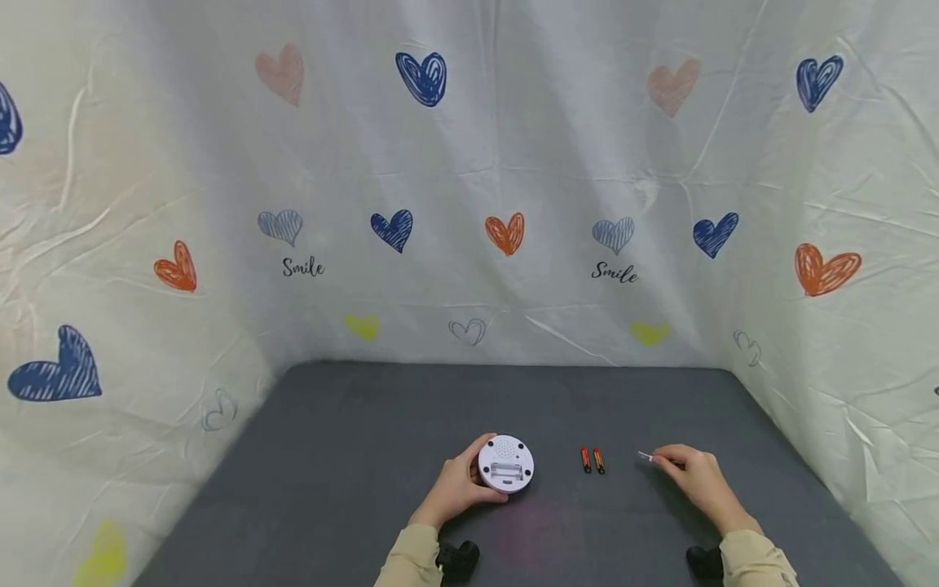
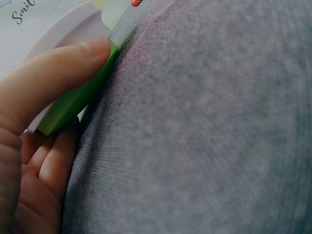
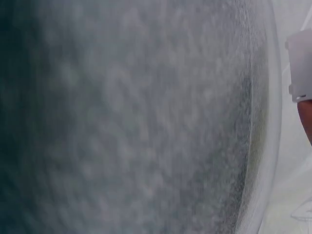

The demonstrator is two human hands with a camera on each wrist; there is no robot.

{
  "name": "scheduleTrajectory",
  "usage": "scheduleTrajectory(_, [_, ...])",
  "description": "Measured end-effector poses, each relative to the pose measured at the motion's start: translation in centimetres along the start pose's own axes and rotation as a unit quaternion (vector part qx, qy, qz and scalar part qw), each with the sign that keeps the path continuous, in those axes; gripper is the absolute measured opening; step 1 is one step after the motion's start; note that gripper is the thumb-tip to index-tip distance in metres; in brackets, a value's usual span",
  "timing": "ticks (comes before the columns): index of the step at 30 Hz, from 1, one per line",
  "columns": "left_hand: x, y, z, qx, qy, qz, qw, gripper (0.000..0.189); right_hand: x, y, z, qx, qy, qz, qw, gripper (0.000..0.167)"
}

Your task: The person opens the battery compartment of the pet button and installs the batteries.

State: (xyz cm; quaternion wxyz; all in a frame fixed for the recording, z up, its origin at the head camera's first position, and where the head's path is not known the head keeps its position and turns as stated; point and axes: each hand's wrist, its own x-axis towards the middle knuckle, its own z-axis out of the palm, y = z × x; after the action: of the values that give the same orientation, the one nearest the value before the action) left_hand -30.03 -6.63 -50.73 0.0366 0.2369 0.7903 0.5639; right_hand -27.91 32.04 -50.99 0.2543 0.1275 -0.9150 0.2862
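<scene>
Left hand (image 1: pixel 456 489) gripping the device (image 1: pixel 506 453) left of the batteries (image 1: pixel 599 461), bay (image 1: pixel 506 470) uncovered, I pinch a likely cover (image 1: pixel 645 456) in my right hand (image 1: pixel 693 473). Battery loading seems in hand; next probably calls for laying the cover down.

A little booth: white cloth (image 1: pixel 550 130) with hearts (image 1: pixel 392 231) and "Smile" (image 1: pixel 304 267) hangs round three sides of a grey bench (image 1: pixel 330 456).

White heart-print cloth (image 1: pixel 469 147) behind grey table (image 1: pixel 352 424)
</scene>
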Motion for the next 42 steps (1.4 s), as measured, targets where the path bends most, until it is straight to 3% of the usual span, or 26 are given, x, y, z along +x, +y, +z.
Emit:
scheduleTrajectory(7, [-0.6, -0.4, 0.0, -0.015, -0.004, -0.008, 0.9999, 0.093, -0.5, 0.4, -0.1, -0.016, -0.067, 0.031, 0.9971, 0.009])
scheduleTrajectory(14, [-0.7, -0.4, 0.1, -0.001, -0.001, -0.008, 1.0000, 0.091, -0.8, 1.1, -0.3, -0.032, -0.097, 0.028, 0.9944, 0.009])
scheduleTrajectory(25, [-0.4, -0.1, 0.1, -0.009, -0.005, 0.001, 0.9999, 0.090, -1.1, 1.2, -0.5, 0.016, -0.081, 0.136, 0.9873, 0.021])
scheduleTrajectory(42, [-0.4, 0.7, 0.0, 0.009, 0.002, 0.000, 1.0000, 0.089, 0.8, -2.4, 2.3, 0.134, -0.082, 0.150, 0.9762, 0.042])
